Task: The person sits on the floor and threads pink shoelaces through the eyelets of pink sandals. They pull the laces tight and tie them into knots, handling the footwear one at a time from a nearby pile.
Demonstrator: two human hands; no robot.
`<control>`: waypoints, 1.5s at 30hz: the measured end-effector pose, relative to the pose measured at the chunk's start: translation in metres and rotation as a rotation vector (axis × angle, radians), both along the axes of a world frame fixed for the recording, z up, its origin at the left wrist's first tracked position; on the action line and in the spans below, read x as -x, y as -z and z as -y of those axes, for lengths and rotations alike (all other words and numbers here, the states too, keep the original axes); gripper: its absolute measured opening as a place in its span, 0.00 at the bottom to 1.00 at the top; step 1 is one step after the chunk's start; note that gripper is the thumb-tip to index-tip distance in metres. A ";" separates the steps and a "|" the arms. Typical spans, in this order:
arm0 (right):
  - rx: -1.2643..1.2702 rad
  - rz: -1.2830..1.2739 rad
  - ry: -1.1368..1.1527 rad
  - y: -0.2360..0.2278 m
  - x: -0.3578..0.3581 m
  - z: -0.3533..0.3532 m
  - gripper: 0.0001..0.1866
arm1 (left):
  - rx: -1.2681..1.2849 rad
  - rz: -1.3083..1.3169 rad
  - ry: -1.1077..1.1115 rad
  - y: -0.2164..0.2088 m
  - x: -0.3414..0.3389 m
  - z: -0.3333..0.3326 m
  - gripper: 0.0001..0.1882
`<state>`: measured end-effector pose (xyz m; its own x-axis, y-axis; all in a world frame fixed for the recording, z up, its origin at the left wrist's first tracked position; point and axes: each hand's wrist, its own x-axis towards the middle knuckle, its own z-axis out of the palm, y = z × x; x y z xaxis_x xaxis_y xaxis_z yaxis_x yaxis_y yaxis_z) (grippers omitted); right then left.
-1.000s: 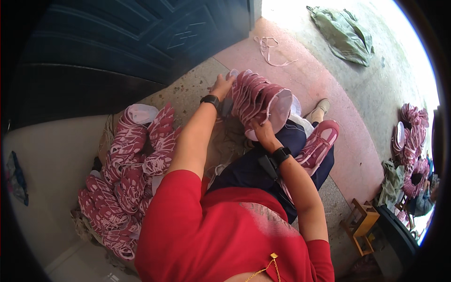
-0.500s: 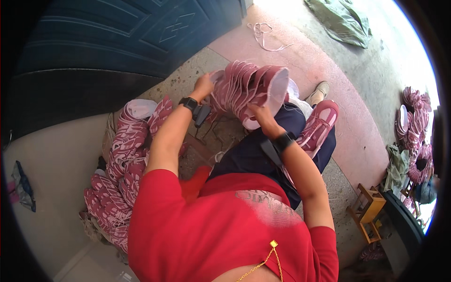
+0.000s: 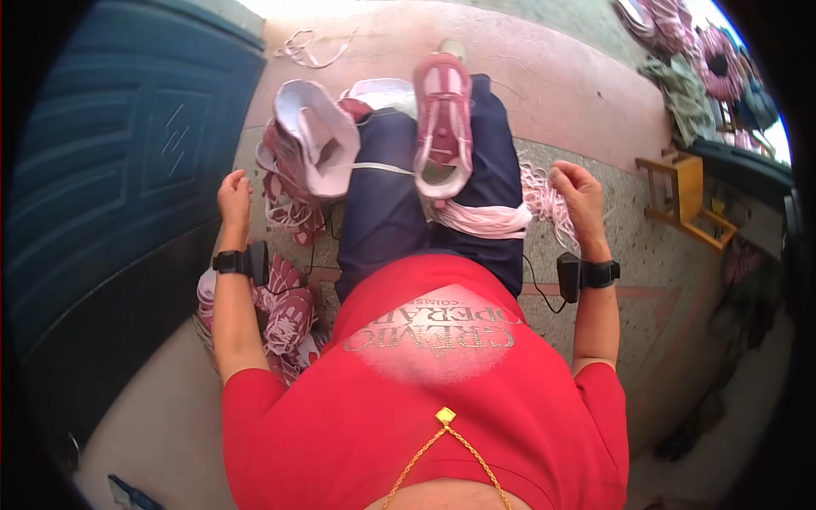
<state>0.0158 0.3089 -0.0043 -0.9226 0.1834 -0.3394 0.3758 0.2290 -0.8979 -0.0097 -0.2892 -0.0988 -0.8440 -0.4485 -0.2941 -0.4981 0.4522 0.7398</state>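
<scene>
A pink-and-white shoe upper [image 3: 444,127] lies over my lap, toe pointing away. A white strip or lace runs from its left side across my left thigh toward a stack of nested shoe uppers [image 3: 316,140] beside that knee. My left hand [image 3: 235,202] is raised left of the stack, apart from it, fingers curled together. My right hand [image 3: 580,200] is up beyond my right thigh, thumb and fingers pinched. Whatever either hand holds is too small to make out. A bundle of pale pink laces [image 3: 484,219] lies across my right thigh, more laces hanging beside it.
More shoe uppers [image 3: 289,319] are piled on the floor at my left, by a blue door [image 3: 161,127]. A loose lace [image 3: 316,49] lies on the floor ahead. To the right stands a wooden stool [image 3: 684,195], with further shoe uppers [image 3: 659,25] beyond.
Both hands have left the stack of shoe uppers and moved wide apart, left and right. The stack now rests by my left knee. My view has turned to the right.
</scene>
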 end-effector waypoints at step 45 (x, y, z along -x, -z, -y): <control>-0.176 -0.245 -0.650 0.004 0.024 0.105 0.16 | -0.826 0.425 0.519 -0.102 0.024 -0.305 0.07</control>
<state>-0.0082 0.2036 -0.0081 -0.9098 -0.3960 -0.1244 -0.0932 0.4871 -0.8684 -0.0338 0.0156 0.0029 -0.6307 0.4108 -0.6584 -0.6782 0.1206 0.7249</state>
